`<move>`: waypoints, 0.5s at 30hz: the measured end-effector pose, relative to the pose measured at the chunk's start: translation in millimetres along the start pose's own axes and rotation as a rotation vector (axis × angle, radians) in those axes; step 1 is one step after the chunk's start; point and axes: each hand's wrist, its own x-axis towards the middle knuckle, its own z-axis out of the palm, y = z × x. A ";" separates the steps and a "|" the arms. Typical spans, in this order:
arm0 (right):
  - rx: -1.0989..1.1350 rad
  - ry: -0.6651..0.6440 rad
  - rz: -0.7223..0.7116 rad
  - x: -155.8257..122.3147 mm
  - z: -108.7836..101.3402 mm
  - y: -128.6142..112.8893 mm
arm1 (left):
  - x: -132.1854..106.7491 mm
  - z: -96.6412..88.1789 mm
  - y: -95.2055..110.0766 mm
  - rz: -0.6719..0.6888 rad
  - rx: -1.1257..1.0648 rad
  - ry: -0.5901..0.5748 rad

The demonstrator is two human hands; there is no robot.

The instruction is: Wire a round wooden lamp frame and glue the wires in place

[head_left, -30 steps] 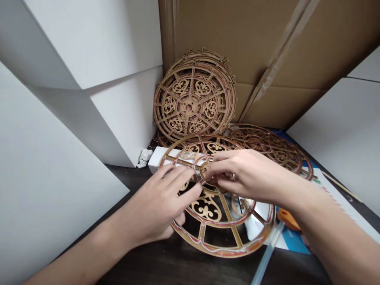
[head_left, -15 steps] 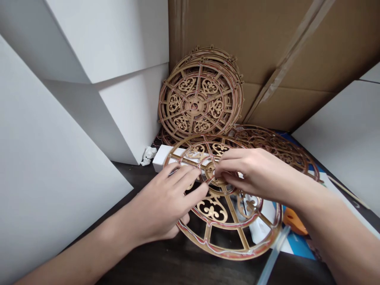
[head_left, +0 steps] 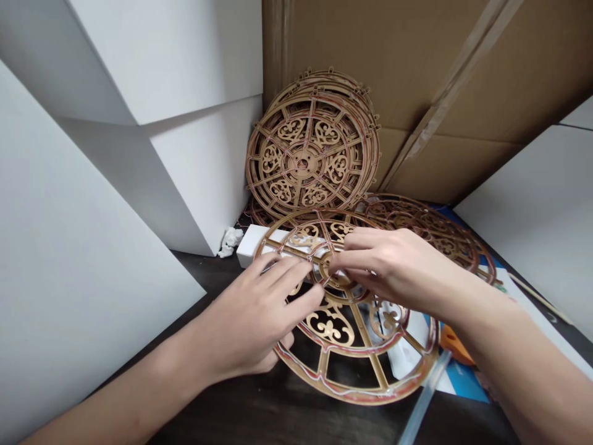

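Observation:
A round gold openwork frame [head_left: 361, 395] with scroll ornaments lies tilted in front of me, its near rim towards me. Thin red and white wire [head_left: 319, 376] runs along its rings and spokes. My left hand [head_left: 264, 309] grips the frame's left side, fingers over the top and index finger reaching towards the hub. At the hub [head_left: 327, 266], my right hand [head_left: 384, 259] is closed in a pinch, apparently on a thin end of the wire; its fingertips partly hide it. The frame's far edge rests over a white box [head_left: 252, 242].
Similar round frames [head_left: 303, 164] lean stacked against a cardboard wall [head_left: 370, 55]; more frames [head_left: 430, 228] lie at right. An orange glue gun [head_left: 454, 346] with a translucent glue stick [head_left: 424, 402] sits at lower right. White boxes [head_left: 199, 167] stand left, beside crumpled tissue [head_left: 230, 241].
My right hand has shifted slightly left across the hub, its fingertips closer to my left index finger. My left hand and the frame have hardly moved.

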 end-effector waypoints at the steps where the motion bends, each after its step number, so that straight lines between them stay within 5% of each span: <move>1: 0.000 0.005 -0.013 -0.1 0.3 0.7 | 0.2 0.0 -0.1 -0.002 -0.002 -0.003; 15: -0.068 -0.037 -0.100 -10.1 -6.5 0.7 | -1.1 -1.1 0.8 -0.003 -0.004 0.014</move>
